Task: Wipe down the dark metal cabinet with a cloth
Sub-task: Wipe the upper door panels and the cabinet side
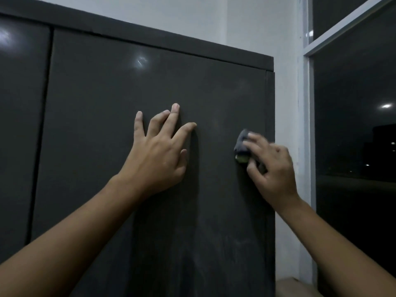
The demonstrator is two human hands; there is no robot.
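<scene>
The dark metal cabinet (111, 103) fills most of the view, its right door facing me. My left hand (158, 151) rests flat on that door with fingers spread and straight. To its right, my right hand (270, 166) grips a small bunched grey cloth (242, 144) with a yellowish patch at its lower edge and holds it against the door near the right edge. The hand hides most of the cloth. Faint dusty streaks show on the lower door.
A white wall (285, 125) runs beside the cabinet's right edge. A window with a pale frame (308, 146) and dark glass stands at the far right. The gap between the two cabinet doors (42, 125) lies at the left.
</scene>
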